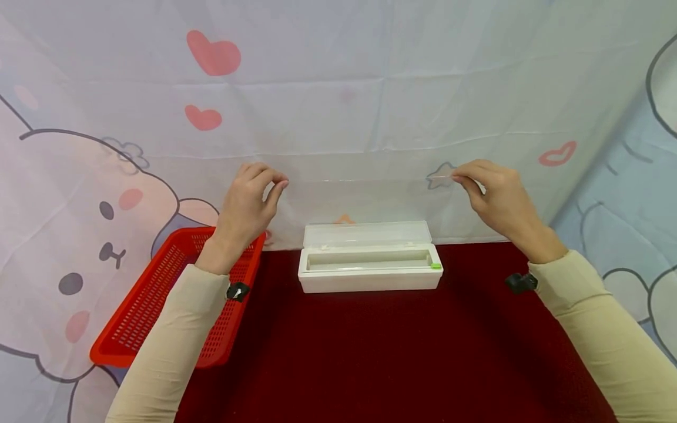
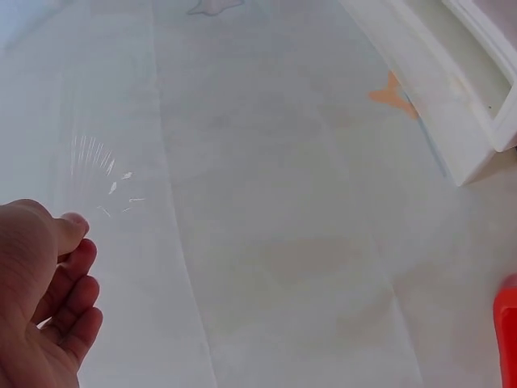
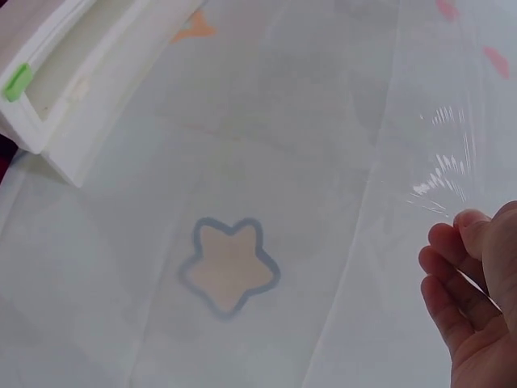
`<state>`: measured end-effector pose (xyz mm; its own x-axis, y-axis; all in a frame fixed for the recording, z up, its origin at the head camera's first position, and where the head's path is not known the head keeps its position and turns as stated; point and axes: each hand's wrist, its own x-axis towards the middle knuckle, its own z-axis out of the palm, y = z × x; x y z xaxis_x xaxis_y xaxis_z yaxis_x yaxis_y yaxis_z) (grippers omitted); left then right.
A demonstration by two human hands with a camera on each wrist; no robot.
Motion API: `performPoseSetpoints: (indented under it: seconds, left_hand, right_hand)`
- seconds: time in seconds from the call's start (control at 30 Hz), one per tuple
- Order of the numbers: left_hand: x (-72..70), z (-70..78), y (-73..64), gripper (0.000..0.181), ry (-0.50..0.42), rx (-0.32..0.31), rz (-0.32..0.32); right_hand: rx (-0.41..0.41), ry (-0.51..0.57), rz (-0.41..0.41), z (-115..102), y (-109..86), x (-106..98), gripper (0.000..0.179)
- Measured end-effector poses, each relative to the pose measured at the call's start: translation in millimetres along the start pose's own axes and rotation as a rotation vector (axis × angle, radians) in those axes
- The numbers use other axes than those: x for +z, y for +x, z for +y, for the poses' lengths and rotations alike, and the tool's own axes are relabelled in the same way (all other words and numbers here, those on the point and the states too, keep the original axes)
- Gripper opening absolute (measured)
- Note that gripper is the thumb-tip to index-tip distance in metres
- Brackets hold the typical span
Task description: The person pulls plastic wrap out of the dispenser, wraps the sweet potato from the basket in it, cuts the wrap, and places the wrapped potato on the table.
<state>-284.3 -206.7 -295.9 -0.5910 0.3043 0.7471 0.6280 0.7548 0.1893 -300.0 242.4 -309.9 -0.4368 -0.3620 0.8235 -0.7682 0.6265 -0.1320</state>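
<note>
A thin sheet of clear cling film [image 1: 346, 180] is stretched level between both hands, its upper edge a faint line in the head view. My left hand [image 1: 247, 200] pinches one end between thumb and fingers, and fine creases fan out of the film [image 2: 95, 158] there. At the other end my right hand [image 1: 499, 197] pinches the film [image 3: 448, 170], wrinkled close to the thumb. Below and between the hands sits a white cling film dispenser [image 1: 370, 282], its clear lid [image 1: 367, 234] raised and a green slider [image 1: 436, 266] at its right end.
Left of the dispenser, a red perforated basket [image 1: 140, 311] lies beneath the left forearm. The table wears a dark red cloth [image 1: 381, 352]. Behind it hangs a pale curtain [image 1: 317, 106] printed with hearts and cartoon animals.
</note>
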Motion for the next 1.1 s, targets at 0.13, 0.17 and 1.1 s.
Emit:
performPoseSetpoints:
  seconds: [0.13,0.17,1.1]
  left_hand:
    - [-5.2,4.0,-2.3,0.01,0.002,0.01,0.001]
    - [-6.3,5.0,-3.1,0.01,0.002,0.015,0.003]
    - [-37.5,36.9,-35.6,0.01,0.011,0.105,0.024]
  right_hand:
    - [-0.007,0.01,0.012,-5,-2.2,-3,0.015]
    - [-0.01,0.013,0.016,-6,-3.0,-4,0.015]
    - [-0.201,0.013,0.047,-56,-34.6,-37,0.038]
